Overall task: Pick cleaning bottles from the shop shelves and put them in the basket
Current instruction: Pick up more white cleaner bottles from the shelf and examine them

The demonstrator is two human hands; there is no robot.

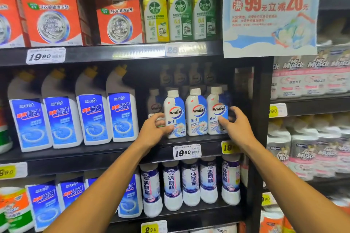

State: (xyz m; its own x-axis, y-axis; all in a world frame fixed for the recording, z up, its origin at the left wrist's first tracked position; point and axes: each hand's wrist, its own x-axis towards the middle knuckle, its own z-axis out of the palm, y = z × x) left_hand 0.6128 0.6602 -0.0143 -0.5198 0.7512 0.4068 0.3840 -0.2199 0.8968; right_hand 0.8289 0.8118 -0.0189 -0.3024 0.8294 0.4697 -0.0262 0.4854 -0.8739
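Observation:
Three white-and-blue Walch bottles stand in a row at the front of the middle shelf (pixel 208 143). My left hand (pixel 156 131) wraps the left Walch bottle (pixel 175 108), thumb across its lower front and fingers round its left side. My right hand (pixel 235 126) grips the right Walch bottle (pixel 215 108), thumb on the label and fingers behind its right side. Between them the middle Walch bottle (pixel 197 111) is untouched. Both gripped bottles still rest upright on the shelf. More Walch bottles sit in the dark behind. No basket is in view.
Blue-labelled toilet cleaner bottles (pixel 92 115) fill the shelf to the left. Dettol bottles (pixel 179 13) and orange OMO boxes (pixel 50 15) stand above. White bottles (pixel 190 181) line the shelf below. A promotion poster (pixel 270 11) hangs at upper right, beside Mr Muscle packs (pixel 303 75).

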